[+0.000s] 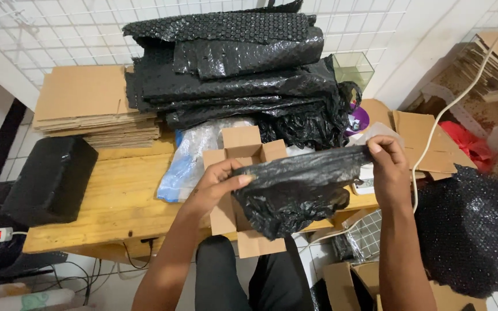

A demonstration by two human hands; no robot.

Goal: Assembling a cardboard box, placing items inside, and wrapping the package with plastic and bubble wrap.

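We hold a sheet of black bubble wrap [295, 187] stretched between both hands, just above an open cardboard box [243, 151] that sits on the wooden surface [122, 196]. The fingers of our left hand [217, 184] pinch the near left edge, thumb on top; the fingers of our right hand [388, 164] are closed on the far right corner, so the top edge runs taut and the rest sags below our fingers in loose folds. Held like this, the sheet opens out flat directly over the box's raised flaps.

Beyond our fingers lies a tall stack of black bubble wrap [231, 63], within easy reach. Left of it rests a pile of flattened cardboard [87, 103]. A clear plastic bag [194, 152] lies just behind our left fingers.
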